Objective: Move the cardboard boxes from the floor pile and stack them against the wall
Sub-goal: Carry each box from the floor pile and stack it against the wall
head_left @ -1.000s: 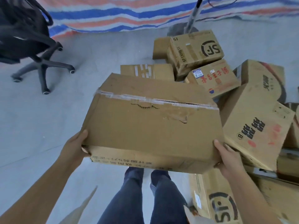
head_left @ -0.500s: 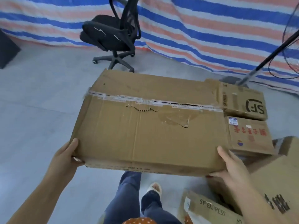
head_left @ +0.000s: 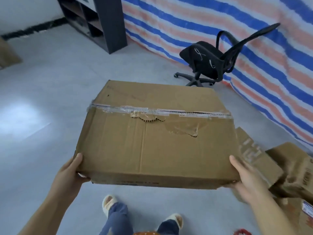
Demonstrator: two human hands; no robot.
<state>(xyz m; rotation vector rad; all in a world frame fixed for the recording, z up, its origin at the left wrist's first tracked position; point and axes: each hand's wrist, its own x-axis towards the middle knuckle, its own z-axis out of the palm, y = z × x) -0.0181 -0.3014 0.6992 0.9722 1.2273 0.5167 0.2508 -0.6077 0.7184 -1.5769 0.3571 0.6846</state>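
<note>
You are carrying 1 wide, flat cardboard box (head_left: 155,133) level in front of you, clear of the floor and above your feet. Your left hand (head_left: 71,172) grips its near left corner, thumb on top and fingers curled under; your right hand (head_left: 245,180) grips the near right corner the same way. The far edge has no support.

Because you hold only the near corners, I judge the far side could dip and the box slide out of your hands if you turn sharply. The taped seam (head_left: 159,112) across the top is torn and the cardboard beside it is ripped, so squeezing or twisting could split the lid further. The box also hides the floor just ahead of your feet, and your open slippers (head_left: 108,203) could catch on the floor pile (head_left: 277,168) just right of you, where crumpled boxes lie close to your right hand.

The floor (head_left: 42,99) is smooth pale grey with a bright glare patch on the left. A black office chair (head_left: 213,61) stands far right against a blue, red and white striped tarp (head_left: 194,19). A dark shelf unit (head_left: 100,21) stands at the far wall, and 1 more piece of cardboard (head_left: 7,55) lies at the far left.
</note>
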